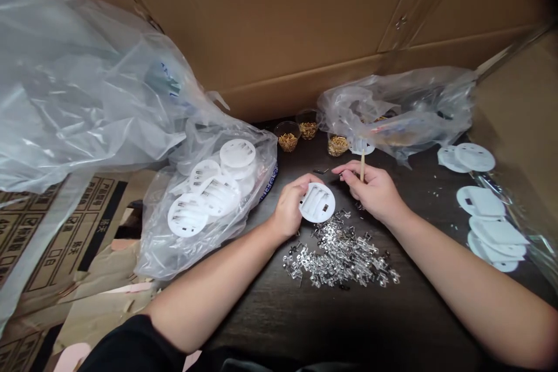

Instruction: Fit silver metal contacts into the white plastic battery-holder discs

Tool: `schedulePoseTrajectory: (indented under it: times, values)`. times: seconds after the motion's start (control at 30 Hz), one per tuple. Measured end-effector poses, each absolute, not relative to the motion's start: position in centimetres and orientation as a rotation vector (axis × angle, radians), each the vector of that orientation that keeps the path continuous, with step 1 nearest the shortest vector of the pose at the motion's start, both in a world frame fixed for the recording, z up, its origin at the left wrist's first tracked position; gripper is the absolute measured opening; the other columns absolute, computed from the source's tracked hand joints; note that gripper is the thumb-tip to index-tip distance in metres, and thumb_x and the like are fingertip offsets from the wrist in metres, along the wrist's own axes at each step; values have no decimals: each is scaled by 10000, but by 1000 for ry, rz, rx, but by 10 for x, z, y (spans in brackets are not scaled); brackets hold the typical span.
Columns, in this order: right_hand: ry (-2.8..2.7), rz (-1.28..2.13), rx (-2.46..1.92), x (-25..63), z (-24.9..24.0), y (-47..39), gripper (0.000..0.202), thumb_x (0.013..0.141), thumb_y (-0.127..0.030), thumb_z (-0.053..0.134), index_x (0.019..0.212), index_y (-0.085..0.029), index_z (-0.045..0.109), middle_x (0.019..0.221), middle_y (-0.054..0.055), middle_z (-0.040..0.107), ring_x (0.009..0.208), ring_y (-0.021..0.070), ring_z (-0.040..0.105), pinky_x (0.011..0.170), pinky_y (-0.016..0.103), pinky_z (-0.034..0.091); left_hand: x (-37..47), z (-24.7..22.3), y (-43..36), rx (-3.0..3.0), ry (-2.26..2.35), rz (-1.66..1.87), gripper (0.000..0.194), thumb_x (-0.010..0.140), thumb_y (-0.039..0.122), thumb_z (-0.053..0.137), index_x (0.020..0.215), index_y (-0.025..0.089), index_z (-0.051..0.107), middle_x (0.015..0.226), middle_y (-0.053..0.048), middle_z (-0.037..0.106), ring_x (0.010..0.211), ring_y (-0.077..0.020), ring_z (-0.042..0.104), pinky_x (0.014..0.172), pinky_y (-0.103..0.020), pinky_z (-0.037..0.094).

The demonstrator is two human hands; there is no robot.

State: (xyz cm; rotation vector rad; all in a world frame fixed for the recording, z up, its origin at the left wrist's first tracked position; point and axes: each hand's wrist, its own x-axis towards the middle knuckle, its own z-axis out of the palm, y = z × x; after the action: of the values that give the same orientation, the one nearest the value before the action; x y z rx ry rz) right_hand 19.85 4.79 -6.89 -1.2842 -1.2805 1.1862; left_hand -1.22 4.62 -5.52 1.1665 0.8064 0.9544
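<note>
In my left hand (291, 207) is a round white plastic disc (317, 202) with battery-like slots and a small dark opening, gripped at its left edge. My right hand (370, 186) is closed around a thin wooden stick (362, 166) that stands nearly upright; a tiny dark piece shows at its fingertips, too small to name. Below both hands a heap of small shiny metal contacts (340, 253) is spread on the dark table (270, 314). The right hand is apart from the disc.
At the left, a plastic bag (157, 244) holds several white discs (187, 215). Cups of gold-coloured pieces (288, 141) stand behind the hands. Another clear bag (410, 104) lies at the back right. More white discs (497, 232) are stacked at the right. Cardboard walls (261, 23) rise behind.
</note>
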Motion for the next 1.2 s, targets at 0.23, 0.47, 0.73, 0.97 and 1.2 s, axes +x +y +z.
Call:
schedulePoseTrajectory:
  times: [0.23,0.47,0.73,0.97,1.2]
  values:
    - [-1405,833,-1314,190,-65,38,198,926,-392,721,1019,-230,786,835,30,734,679,144,609,627,299,456,-11,-50,44,1195,912,873,349,904,458,477,957,161,654,661,1,603,503,-124,520,456,-232,381]
    - [-1544,522,-1148,179,-57,22,122,916,-238,748,1036,-222,762,856,11,758,476,69,415,477,278,367,-10,-52,41,1382,909,849,358,1003,424,453,1093,169,688,726,-7,620,557,-111,523,494,-214,400]
    - [-1727,390,-961,183,-56,24,219,884,-101,765,1044,-249,788,1046,44,798,941,188,759,814,359,630,-12,-50,41,1569,908,769,393,1051,455,461,1225,179,680,771,-6,652,627,-121,540,615,-234,438]
    - [-1757,300,-1008,183,-56,22,200,890,-111,761,1032,-249,787,1008,44,767,865,169,736,707,307,624,-11,-50,41,1646,923,762,398,1068,437,440,1276,182,664,817,-20,705,683,-133,609,656,-241,459]
    - [-1783,223,-1040,181,-53,19,229,885,-82,747,1064,-225,731,1017,60,758,855,178,739,740,322,634,-9,-49,36,1941,977,824,396,1079,395,419,1368,187,591,1297,-107,736,1099,-224,721,959,-328,536]
